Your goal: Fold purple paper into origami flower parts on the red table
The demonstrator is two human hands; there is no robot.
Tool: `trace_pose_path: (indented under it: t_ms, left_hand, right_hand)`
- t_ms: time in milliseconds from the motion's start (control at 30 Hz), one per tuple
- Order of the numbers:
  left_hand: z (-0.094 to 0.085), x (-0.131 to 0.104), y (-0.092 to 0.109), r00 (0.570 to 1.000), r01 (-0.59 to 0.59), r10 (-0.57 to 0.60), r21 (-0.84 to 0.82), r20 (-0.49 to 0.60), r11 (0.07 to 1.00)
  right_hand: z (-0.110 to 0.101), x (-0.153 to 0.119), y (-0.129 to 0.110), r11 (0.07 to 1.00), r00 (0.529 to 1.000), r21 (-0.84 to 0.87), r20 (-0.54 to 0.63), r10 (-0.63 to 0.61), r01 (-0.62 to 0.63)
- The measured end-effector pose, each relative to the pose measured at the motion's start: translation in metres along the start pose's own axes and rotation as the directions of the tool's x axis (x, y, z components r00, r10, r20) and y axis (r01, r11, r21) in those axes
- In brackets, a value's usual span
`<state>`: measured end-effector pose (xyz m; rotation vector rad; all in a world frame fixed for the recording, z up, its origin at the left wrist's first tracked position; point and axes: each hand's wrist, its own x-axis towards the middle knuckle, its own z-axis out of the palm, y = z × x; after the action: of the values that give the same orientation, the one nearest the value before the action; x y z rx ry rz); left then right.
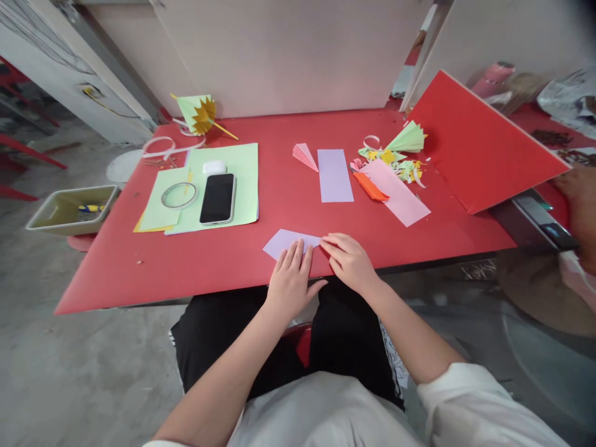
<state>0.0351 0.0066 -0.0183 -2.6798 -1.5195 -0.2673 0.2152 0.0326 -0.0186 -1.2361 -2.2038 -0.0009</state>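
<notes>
A folded purple paper [274, 244], pointed at its ends, lies near the front edge of the red table [186, 267]. My left hand [291, 276] rests flat on it with the fingers spread. At the paper's right tip is my right hand [348, 261], its fingertips touching the tip and its fingers apart. Farther back lie a flat purple strip [335, 176] and a pink fan-folded paper [305, 156]. An orange cutter [371, 187] lies partly over a pink strip [403, 202].
Green sheets [244, 186] on the left bear a phone [218, 198], a white case [215, 167] and a tape roll [179, 195]. Paper scraps [410, 169] and a green fan [410, 138] lie back right, beside a tilted red board [484, 143]. A bin [51, 217] stands left.
</notes>
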Motion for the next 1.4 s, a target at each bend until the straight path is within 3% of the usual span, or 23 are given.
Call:
trace_pose_path:
  t_ms: [100, 267, 567, 900, 1200, 1333, 1400]
  left_hand:
    - [0.001, 0.001, 0.0, 1.0, 0.002, -0.002, -0.017, -0.003, 1.0]
    - [-0.005, -0.001, -0.01, 0.999, -0.033, 0.033, -0.09, -0.004, 0.995]
    - [-0.021, -0.018, -0.052, 0.996, -0.061, 0.07, -0.185, 0.047, 0.981]
    - [-0.03, -0.016, -0.067, 0.985, -0.12, 0.144, -0.223, 0.095, 0.967]
    - [-0.049, -0.005, -0.086, 0.891, -0.346, 0.374, -0.146, 0.257, 0.927]
    - [-0.053, -0.001, -0.091, 0.856, -0.396, 0.421, -0.144, 0.299, 0.907]
    - [-0.054, 0.0, -0.092, 0.86, -0.389, 0.416, -0.147, 0.296, 0.909]
  right_hand:
    - [0.004, 0.001, -0.004, 0.997, 0.995, -0.006, 0.07, -0.076, 0.076]
    - [0.004, 0.004, -0.005, 0.998, 0.99, -0.022, 0.127, -0.055, 0.058]
    - [0.004, 0.004, -0.006, 0.996, 0.989, -0.064, 0.136, -0.052, 0.061]
    - [0.009, 0.003, -0.005, 0.982, 0.987, -0.151, 0.132, -0.091, 0.11]
    - [0.001, 0.006, -0.012, 0.967, 0.964, -0.212, 0.25, -0.09, 0.145]
    - [-0.002, 0.008, -0.015, 0.966, 0.956, -0.206, 0.279, -0.091, 0.153]
    - [-0.002, 0.008, -0.014, 0.966, 0.958, -0.205, 0.269, -0.101, 0.159]
